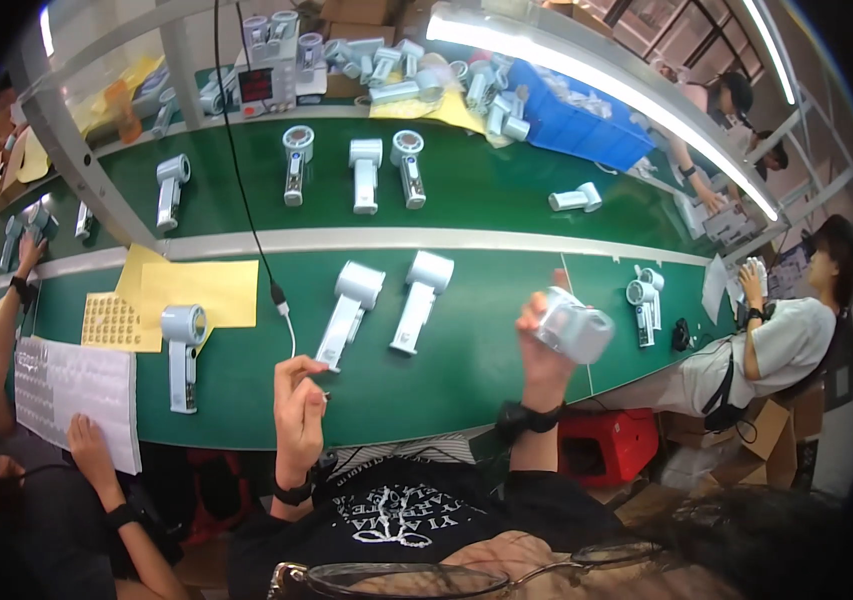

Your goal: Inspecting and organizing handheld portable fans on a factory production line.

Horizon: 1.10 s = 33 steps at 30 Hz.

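Observation:
My right hand [544,362] is wrapped round a pale blue handheld fan [578,328], raised above the green bench on the right, its round head pointing right. My left hand [299,415] is closed near the bench's front edge. A thin white cable [289,328] hanging from a black lead runs down into its fingers; a small plug tip seems to stick out beside them. Just beyond that hand lies one pale blue handheld fan [350,305], its handle end near my fingertips. A second handheld fan [420,300] lies to its right.
Another fan [182,350] lies left, by yellow sheets [201,290]. A co-worker's hand [91,450] rests on a white sheet [76,400]. More fans lie on the far belt [506,200], below a blue bin [586,120]. A seated person [776,320] works at right.

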Each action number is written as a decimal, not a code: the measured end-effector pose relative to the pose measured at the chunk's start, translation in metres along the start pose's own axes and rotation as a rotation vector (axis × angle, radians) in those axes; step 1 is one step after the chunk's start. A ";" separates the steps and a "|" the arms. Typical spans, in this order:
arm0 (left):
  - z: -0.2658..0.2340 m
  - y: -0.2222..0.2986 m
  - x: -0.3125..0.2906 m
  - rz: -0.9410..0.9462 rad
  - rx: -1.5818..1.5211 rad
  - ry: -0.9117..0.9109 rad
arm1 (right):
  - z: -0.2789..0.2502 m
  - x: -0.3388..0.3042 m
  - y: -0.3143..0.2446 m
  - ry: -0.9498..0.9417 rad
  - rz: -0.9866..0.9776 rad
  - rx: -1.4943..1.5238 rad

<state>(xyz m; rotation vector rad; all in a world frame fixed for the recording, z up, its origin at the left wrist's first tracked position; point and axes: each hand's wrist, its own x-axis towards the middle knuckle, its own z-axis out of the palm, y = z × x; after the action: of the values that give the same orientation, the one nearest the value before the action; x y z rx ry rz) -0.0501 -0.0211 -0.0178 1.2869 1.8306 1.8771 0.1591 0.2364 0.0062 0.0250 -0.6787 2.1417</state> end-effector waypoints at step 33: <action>-0.022 -0.003 -0.001 -0.114 0.114 0.063 | -0.045 0.275 0.129 0.217 0.620 -2.546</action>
<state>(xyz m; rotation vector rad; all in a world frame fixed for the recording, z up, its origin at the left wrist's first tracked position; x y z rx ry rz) -0.0655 -0.0365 -0.0173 1.1425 2.0243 1.7962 -0.0995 0.3989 -0.0215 -1.7376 -2.7416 0.2021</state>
